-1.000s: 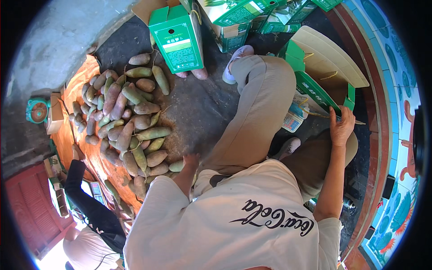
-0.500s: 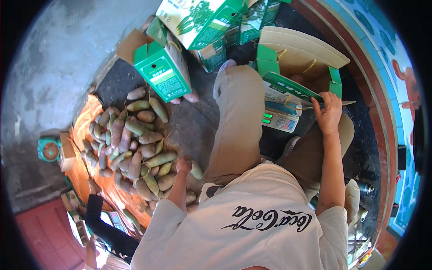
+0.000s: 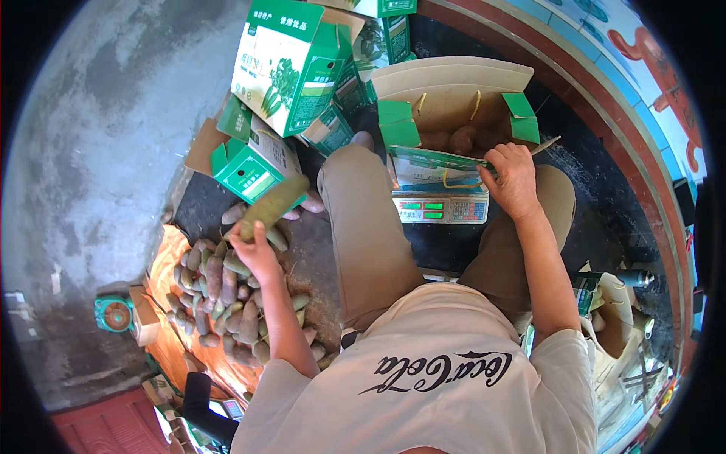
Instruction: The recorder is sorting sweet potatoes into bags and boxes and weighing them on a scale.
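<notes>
My left hand (image 3: 255, 250) is closed around the lower end of a long green radish (image 3: 274, 203), raised above the near-left heap of radishes (image 3: 215, 280). The radish tilts up and to the right, slightly blurred. Ahead of my knees, an open green-and-white carton (image 3: 397, 125) rests on a digital scale (image 3: 461, 209) with lit green displays. Several reddish-brown radishes (image 3: 463, 139) lie inside the carton. My right hand (image 3: 516, 180) grips the near flap of that carton, thumb on the near side and fingers over its top edge.
Green-and-white cartons (image 3: 291, 68) stand stacked at the far left-centre. Another opened carton (image 3: 253, 168) lies by the heap. Orange sheeting (image 3: 166, 348) is under the radishes. A round teal device (image 3: 113, 313) sits by the left wall. A paper bag (image 3: 616, 318) stands at my right.
My left hand has lifted from the heap, up and to the left, bringing a green radish with it. My right hand remains on the carton flap. The view has shifted.
</notes>
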The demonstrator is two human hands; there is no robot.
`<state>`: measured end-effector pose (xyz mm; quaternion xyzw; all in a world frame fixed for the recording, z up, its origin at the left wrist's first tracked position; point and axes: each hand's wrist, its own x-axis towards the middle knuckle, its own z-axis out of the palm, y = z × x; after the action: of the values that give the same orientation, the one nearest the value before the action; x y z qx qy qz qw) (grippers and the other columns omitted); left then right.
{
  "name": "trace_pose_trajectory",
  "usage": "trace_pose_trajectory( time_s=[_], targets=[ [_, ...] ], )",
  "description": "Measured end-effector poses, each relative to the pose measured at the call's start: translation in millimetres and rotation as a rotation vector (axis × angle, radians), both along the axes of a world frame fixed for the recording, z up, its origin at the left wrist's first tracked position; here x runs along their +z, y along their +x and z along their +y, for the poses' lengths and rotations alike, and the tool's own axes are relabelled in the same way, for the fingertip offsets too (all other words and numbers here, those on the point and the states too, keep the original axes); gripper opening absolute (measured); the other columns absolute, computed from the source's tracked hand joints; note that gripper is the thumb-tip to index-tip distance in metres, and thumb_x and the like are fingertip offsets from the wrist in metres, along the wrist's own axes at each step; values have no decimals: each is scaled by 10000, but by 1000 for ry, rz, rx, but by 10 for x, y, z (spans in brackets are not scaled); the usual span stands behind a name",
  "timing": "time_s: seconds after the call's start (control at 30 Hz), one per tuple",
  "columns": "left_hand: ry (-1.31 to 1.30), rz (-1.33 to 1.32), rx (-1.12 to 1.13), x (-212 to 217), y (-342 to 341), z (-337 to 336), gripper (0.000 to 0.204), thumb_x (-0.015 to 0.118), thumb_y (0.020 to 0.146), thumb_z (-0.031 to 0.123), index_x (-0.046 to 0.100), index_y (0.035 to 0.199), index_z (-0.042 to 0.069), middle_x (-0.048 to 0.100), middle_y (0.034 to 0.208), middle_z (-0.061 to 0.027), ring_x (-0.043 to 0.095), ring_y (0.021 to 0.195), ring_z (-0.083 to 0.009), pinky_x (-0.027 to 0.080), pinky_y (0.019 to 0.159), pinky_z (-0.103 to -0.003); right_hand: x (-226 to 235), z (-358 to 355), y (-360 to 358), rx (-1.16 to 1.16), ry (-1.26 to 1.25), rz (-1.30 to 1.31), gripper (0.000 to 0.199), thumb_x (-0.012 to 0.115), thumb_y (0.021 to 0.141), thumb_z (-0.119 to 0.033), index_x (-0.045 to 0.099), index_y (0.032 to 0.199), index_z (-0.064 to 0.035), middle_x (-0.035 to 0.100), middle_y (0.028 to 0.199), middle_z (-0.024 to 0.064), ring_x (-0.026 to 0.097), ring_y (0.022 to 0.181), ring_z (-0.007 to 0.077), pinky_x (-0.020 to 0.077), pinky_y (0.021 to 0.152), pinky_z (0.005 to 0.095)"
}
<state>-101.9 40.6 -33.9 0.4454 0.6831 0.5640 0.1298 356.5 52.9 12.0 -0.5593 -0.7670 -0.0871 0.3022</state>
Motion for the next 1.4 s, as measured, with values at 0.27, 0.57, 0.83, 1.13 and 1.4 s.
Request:
trace_pose_trajectory(
  time_s=[0.27, 0.57, 0.83, 1.13, 1.4],
  targets=[
    [166, -216, -389, 1064, 1219, 692, 349, 626, 829, 96, 459, 1117, -11, 515, 1062, -100, 519, 925, -151, 438, 833, -275, -26, 8, 55, -10, -6, 8, 207, 708, 615, -133, 534, 714, -83, 510, 704, 60, 510, 724, 245, 383, 678, 361],
    [178, 440, -704, 860, 2568, 1178, 410, 709, 695, 143, 519, 1035, 14, 576, 952, -160, 580, 849, -288, 462, 760, -367, -33, 30, 96, 23, -13, 99, 202, 701, 618, -103, 535, 726, -70, 504, 710, 71, 501, 721, 262, 380, 672, 369],
    [185, 637, -861, 827, 2845, 997, 397, 703, 713, 96, 554, 1077, 46, 598, 987, -151, 582, 930, -308, 467, 802, -338, -4, 70, 80, 26, -7, 111, 203, 702, 619, -107, 534, 728, -71, 503, 708, 71, 501, 721, 258, 378, 674, 367],
    [182, 391, -528, 914, 1695, 655, 406, 637, 740, 13, 529, 1131, -6, 548, 1144, -174, 536, 1050, -287, 437, 887, -368, -59, 54, 67, -8, -10, 95, 210, 714, 614, -119, 542, 727, -75, 516, 714, 63, 507, 724, 248, 382, 686, 369],
    [-347, 631, -375, -569, 174, -40, 284, 643, 744, 80, 583, 1017, 24, 588, 1000, -188, 551, 937, -355, 447, 817, -387, -78, 60, 50, -12, 22, 99, 208, 715, 628, -115, 565, 765, -66, 534, 735, 68, 511, 732, 262, 390, 717, 379]
  ],
)
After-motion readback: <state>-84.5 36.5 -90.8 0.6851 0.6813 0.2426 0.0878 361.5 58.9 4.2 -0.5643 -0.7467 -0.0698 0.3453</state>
